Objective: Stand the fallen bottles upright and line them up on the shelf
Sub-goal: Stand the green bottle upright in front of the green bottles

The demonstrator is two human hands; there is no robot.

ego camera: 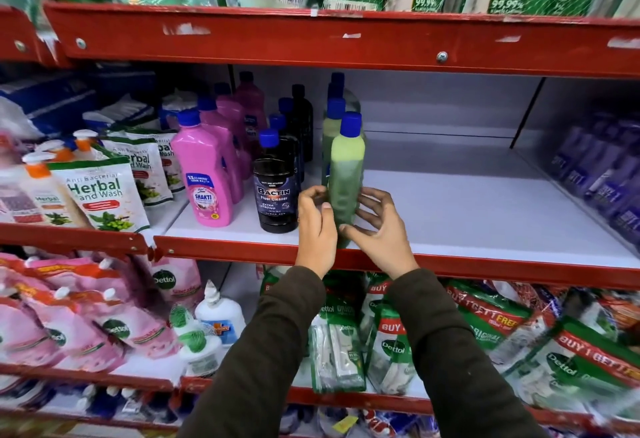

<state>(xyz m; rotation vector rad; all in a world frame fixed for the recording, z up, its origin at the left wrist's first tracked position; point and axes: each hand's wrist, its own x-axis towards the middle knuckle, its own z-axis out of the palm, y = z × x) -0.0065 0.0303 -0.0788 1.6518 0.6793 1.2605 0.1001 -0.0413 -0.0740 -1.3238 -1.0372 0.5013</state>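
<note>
Going L to R along the white shelf (467, 209) w/ the red front lip: a row of pink bottles (207, 174), 4 caps countable, front one labelled Shakti, the rear ones overlapping so body count is approx. Next row, black bottles (276, 191), 4 blue caps plus 1 dark cap at the back; front label reads Bactin Floor Cleaner. Then the green bottles (346, 174), blue caps, 3 clear and maybe a 4th at the very back, too stacked behind each other to be sure. All upright, rows running front to back.

Front green bottle stands near the shelf's front edge, just R of the black row. Left hand (317, 226) is at its L side, thumb against the bottle, fingers curled loosely, not clamped. Right hand (377, 229) is on the R side, fingers spread and slightly bent, thumb tip at the bottle's lower front. Bottle's base is hidden behind the hands, so can't tell if it sits flat. Bottle is also a bit blurred.

R of the green row the shelf is bare all the way to the purple bottles (595, 174) on the far R section; those are blurred, no count possible, cut off by the frame.
</note>
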